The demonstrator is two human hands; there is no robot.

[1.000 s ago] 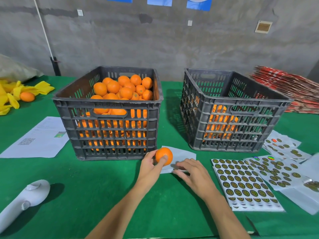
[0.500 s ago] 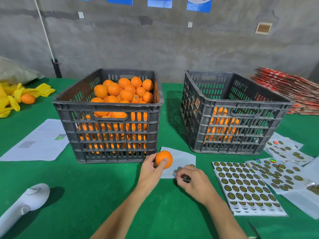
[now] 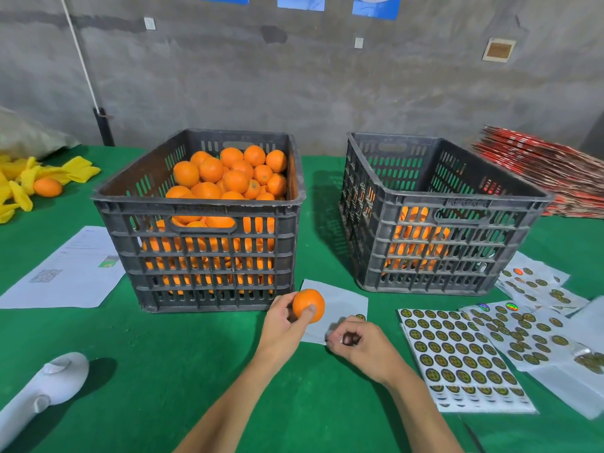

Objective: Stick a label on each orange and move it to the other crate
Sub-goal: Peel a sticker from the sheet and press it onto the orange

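My left hand (image 3: 283, 325) grips an orange (image 3: 308, 305) just above the green table, in front of the left crate (image 3: 199, 220), which is heaped with oranges. My right hand (image 3: 361, 346) lies to the right of the orange with its fingers curled, pinching a small round label (image 3: 348, 339) over a mostly bare backing sheet (image 3: 340, 302). One label (image 3: 360, 317) sits on that sheet. The right crate (image 3: 438, 220) holds a low layer of oranges. A full label sheet (image 3: 457, 358) lies to the right of my right hand.
More label sheets (image 3: 536, 325) spread at the right. A white handheld device (image 3: 42, 387) lies at the lower left, a printed paper (image 3: 65, 273) left of the left crate. Yellow foam nets with a loose orange (image 3: 47, 187) sit far left; red packaging (image 3: 549, 171) is stacked far right.
My right hand has curled its fingers and lifted slightly off the backing sheet, pinching a label. My left hand with the orange has stayed almost still.
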